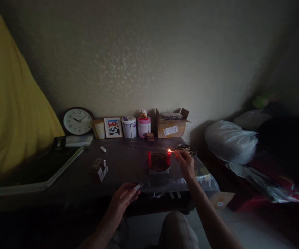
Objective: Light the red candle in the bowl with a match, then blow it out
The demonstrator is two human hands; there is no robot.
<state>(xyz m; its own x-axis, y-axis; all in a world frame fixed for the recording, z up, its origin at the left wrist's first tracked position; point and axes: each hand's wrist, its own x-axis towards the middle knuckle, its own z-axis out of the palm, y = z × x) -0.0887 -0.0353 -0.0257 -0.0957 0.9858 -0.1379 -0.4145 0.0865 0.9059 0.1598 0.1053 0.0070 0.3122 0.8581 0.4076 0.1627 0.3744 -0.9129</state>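
The right hand (185,162) reaches forward on a stretched arm over the near edge of the surface (128,160), fingers pinched on a burning match (172,151); its flame meets the tip of the right red candle (168,158), which stands in a round bowl (159,170) toward the surface's right edge; the left hand (123,199) hovers palm-up before the near edge, fingers curled around a small pale box (138,186).

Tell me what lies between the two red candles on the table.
The head view shows a round dish with dark contents between the left red candle and the right red candle; the right hand holds a lit match at the latter.
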